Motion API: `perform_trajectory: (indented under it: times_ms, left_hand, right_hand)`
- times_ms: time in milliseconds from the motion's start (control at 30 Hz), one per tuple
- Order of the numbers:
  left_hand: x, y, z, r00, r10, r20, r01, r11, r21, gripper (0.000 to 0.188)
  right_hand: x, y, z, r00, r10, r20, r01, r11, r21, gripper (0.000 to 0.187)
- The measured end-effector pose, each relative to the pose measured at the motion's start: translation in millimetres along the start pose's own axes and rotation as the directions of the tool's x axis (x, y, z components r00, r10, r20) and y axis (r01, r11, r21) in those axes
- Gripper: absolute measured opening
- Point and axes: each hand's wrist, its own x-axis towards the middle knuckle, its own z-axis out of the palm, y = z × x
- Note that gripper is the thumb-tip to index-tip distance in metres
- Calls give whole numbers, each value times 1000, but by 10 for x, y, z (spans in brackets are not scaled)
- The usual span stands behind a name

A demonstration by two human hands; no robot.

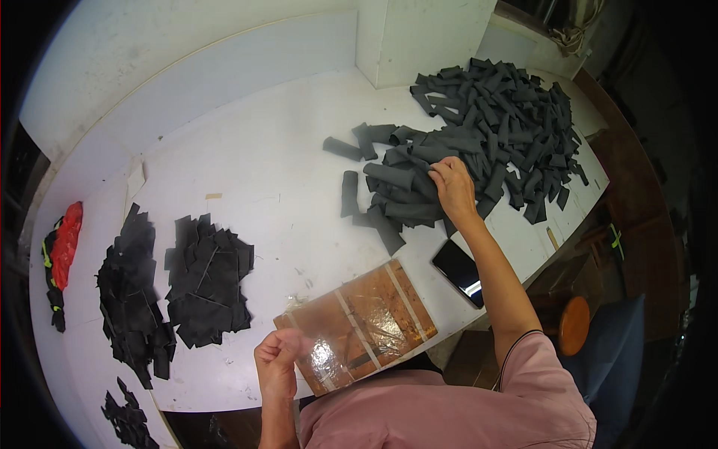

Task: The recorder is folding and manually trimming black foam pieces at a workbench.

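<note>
My right hand (pixel 454 188) reaches into a heap of curled dark grey fabric pieces (pixel 493 123) at the far right. Its thumb and fingers pinch one piece at the heap's near side. Close to my body, my left hand (pixel 277 361) is closed, thumb against curled fingers, at the left edge of a brown board (pixel 355 329). Whatever it may hold cannot be made out. The board is covered with shiny clear film and pale tape strips, and lies tilted at the table's front edge.
A black phone (pixel 458 273) lies right of the board, under my right forearm. Two piles of flat black pieces, one (pixel 208 280) nearer the middle and one (pixel 131 295) farther left, lie on the white table (pixel 254 179). A red bundle (pixel 67 243) is at the left rim. A round wooden stool (pixel 574 325) stands right.
</note>
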Motion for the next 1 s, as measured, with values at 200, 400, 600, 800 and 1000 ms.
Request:
perform_trajectory:
  times_ms: [200,400,600,800,1000]
  left_hand:
    - [31,99,-7,999,-1,-35,1,1000,3,12]
    - [-60,603,444,890,456,-2,-444,869,218,23]
    - [-63,1189,993,507,653,563,-857,313,409,47]
    - [-125,1064,922,525,657,541,-851,396,345,14]
    - [-186,988,863,544,687,481,-837,403,371,11]
  right_hand:
    - [128,-496,-529,989,147,-21,-121,883,453,21]
    - [-115,-1268,-1223,987,72,147,-163,401,901,26]
    - [-354,-1652,-1334,967,-247,68,47,431,901,27]
    - [-442,-1868,-1355,924,-371,87,91,436,895,26]
    - [-490,-1942,-1289,924,-368,101,65,412,909,10]
